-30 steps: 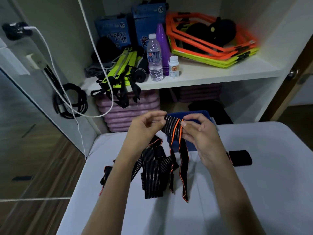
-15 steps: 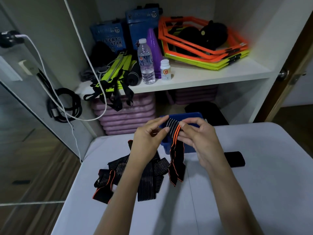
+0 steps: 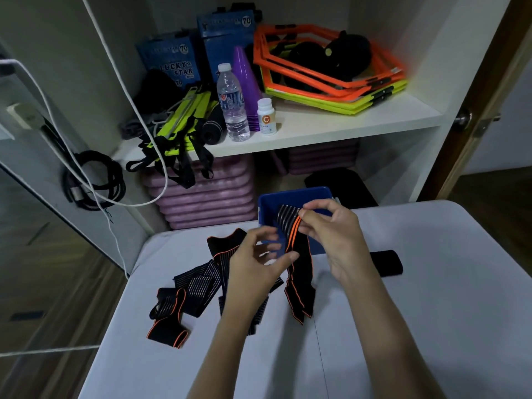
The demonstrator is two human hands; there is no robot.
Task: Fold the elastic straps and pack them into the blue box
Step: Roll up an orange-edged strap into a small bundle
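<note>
On the smooth white table (image 3: 403, 312), the right hand (image 3: 334, 240) pinches a stretchy black strap with orange edges (image 3: 296, 272) before the blue plastic box (image 3: 293, 197). The left hand (image 3: 253, 266) has slid lower, fingers curled, thumb touching the strap.

A pale grey worktop (image 3: 417, 326) carries a loose heap of black elastic straps (image 3: 201, 286) with white stripes and orange edging at its left middle, a blue box (image 3: 266, 210) at its far edge, and a black band (image 3: 387, 262) to the right of the box. Beyond it a white shelf (image 3: 331, 126) bears a water bottle (image 3: 232, 103), a small white jar (image 3: 266, 116), a purple cone stack (image 3: 244, 82), orange and yellow hexagon rings (image 3: 339, 84), yellow-green strapped gear (image 3: 181, 122) and two blue cartons (image 3: 169, 63).
</note>
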